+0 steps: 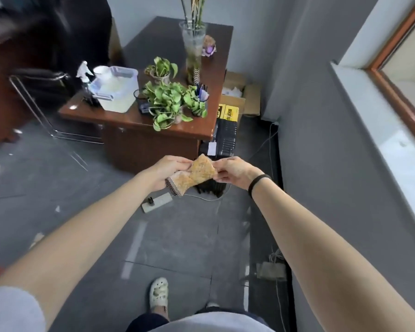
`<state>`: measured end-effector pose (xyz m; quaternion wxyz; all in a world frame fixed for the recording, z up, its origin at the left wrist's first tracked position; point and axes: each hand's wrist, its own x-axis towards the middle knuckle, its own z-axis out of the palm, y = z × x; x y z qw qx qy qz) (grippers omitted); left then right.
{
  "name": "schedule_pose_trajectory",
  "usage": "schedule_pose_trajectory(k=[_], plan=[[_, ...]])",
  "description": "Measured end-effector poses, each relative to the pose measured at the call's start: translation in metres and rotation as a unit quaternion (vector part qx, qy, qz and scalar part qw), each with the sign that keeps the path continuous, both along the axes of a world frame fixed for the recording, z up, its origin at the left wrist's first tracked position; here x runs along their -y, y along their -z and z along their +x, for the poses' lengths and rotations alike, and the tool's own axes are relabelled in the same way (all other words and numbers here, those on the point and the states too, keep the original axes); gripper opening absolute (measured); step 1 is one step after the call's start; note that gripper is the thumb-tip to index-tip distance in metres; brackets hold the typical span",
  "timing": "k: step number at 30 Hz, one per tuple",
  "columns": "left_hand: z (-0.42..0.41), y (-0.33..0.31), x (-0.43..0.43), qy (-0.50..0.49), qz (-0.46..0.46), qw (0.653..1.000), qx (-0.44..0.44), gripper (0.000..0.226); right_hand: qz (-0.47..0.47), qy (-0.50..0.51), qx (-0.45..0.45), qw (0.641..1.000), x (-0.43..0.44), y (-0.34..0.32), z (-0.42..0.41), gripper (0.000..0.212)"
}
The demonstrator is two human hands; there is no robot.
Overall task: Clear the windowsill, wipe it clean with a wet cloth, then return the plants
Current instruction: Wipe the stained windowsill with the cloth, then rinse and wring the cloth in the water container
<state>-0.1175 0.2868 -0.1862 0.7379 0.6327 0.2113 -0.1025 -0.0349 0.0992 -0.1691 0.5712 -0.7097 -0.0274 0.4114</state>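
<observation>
A wooden desk (130, 122) holds the potted plants (168, 101), well apart from the white windowsill (379, 130) on the right wall. Above the floor, the left hand (168, 171) and right hand (235, 173) each pinch one end of an orange cloth (199, 174).

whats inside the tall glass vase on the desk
Green stalks stand in the tall glass vase, rising out of frame. Its lower part looks murky and a patterned band wraps the base, hiding any roots or water.
</observation>
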Motion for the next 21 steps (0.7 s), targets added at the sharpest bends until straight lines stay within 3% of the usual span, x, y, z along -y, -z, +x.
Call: schedule_pose_trajectory(k=[3, 7, 12, 15, 21], plan=[[-0.008, 0.003, -0.035, -0.004, 0.008, 1.0, -0.002, 0.019, 0.001, 0.01, -0.016, 1.0, -0.044, 0.003, 0.001, 0.006], [-0.006, 0.003, -0.088, -0.033, 0.064, 0.997, 0.01, 0.024, 0.018, 0.05, -0.032, 0.998, -0.113, 0.003, 0.009, 0.027], [0.008, -0.007, -0.171, -0.084, 0.132, 0.988, 0.015, 0.033, 0.048, 0.086, -0.055, 0.994, -0.207, -0.006, 0.017, 0.01], [0.015, -0.016, -0.223, -0.095, 0.131, 0.987, 0.007, 0.024, 0.057, 0.085, -0.063, 0.993, -0.258, -0.011, 0.021, 0.003], [0.04, -0.023, -0.298, -0.107, 0.086, 0.991, 0.008, 0.02, 0.078, 0.079, -0.079, 0.991, -0.328, -0.019, 0.05, 0.015]])
